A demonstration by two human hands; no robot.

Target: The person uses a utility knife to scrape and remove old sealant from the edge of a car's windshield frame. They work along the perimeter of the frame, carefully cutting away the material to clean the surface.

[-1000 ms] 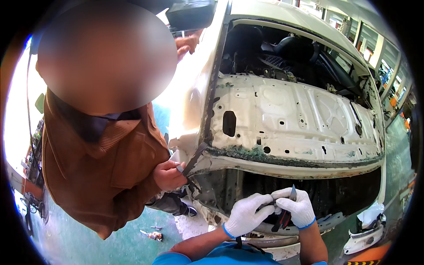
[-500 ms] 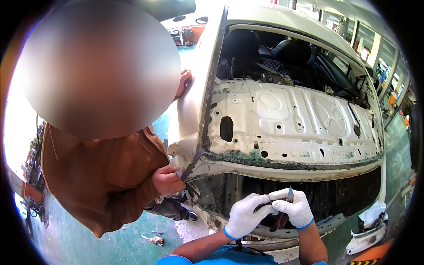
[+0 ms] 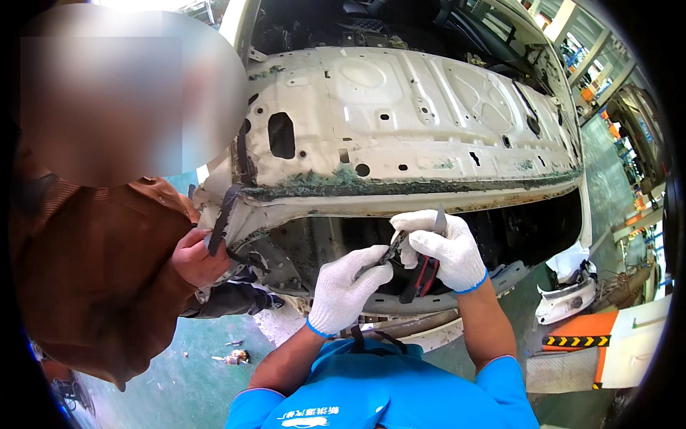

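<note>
My two hands, in white knit gloves with blue cuffs, are close together over the dark opening behind the car's white metal panel (image 3: 429, 129). Between the fingertips of my left hand (image 3: 348, 287) is a small dark strip (image 3: 391, 250); the fingers are closed on it. My right hand (image 3: 451, 252) is wrapped round a knife (image 3: 426, 275) with a red and black handle. Its pale blade (image 3: 440, 220) points up past the fingers. The right fingertips are at the strip's upper end, and whether they grip it is partly hidden.
At left stands a person in a brown jacket (image 3: 100, 279), whose hand (image 3: 200, 259) holds a flat dark strip (image 3: 224, 218) at the body's corner. Small parts (image 3: 234, 357) lie on the green floor. A white bumper piece (image 3: 564, 300) and an orange ramp (image 3: 580, 332) are at right.
The view has shifted, so the car body sits higher and further left. My left hand has drawn away from the right, exposing the dark strip between them. The knife stays in my right hand.
</note>
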